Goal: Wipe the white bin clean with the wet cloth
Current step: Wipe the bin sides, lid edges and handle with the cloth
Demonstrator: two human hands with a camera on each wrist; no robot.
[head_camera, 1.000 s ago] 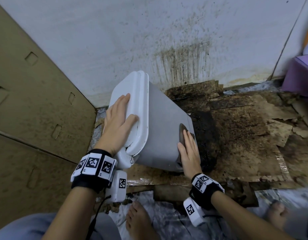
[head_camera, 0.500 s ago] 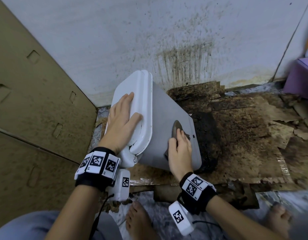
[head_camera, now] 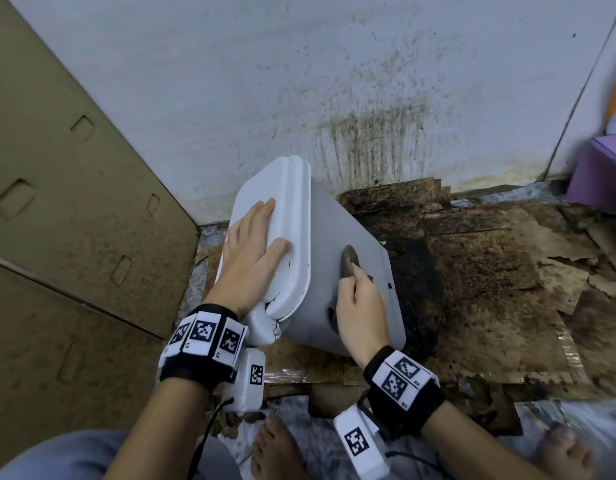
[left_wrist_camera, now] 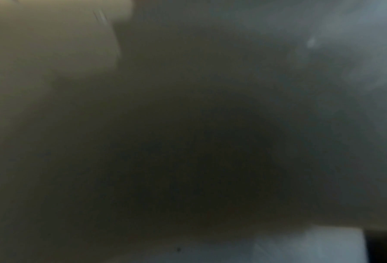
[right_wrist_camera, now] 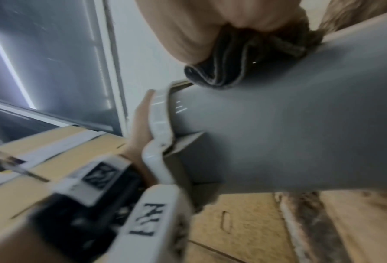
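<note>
We held one bin (head_camera: 337, 271) tilted on the soggy cardboard (head_camera: 473, 271) at the foot of the stained wall (head_camera: 299, 81). The bin was smooth plastic, a rounded box with a grey body and one glossy white lid (head_camera: 286, 209) closed over its mouth, so we could not see its contents. Our left hand (head_camera: 253, 247) lay flat on the lid, fingers straight and apart, thumb spread toward the lid's edge. Our right hand (head_camera: 360, 311) pressed on the grey side of the bin, its fingers curled round one dark cloth (head_camera: 349, 263). In the right wrist view the cloth (right_wrist_camera: 239, 58) showed as a bunched, folded fabric with a stitched hem, squeezed between the palm and the bin wall (right_wrist_camera: 300, 124). The left wrist view was dark and blurred, and nothing could be told from it. Left of the bin stood two brown cardboard panels (head_camera: 57, 202) with punched slots. Two bare feet (head_camera: 275, 448) showed just in front of the bin.
</note>
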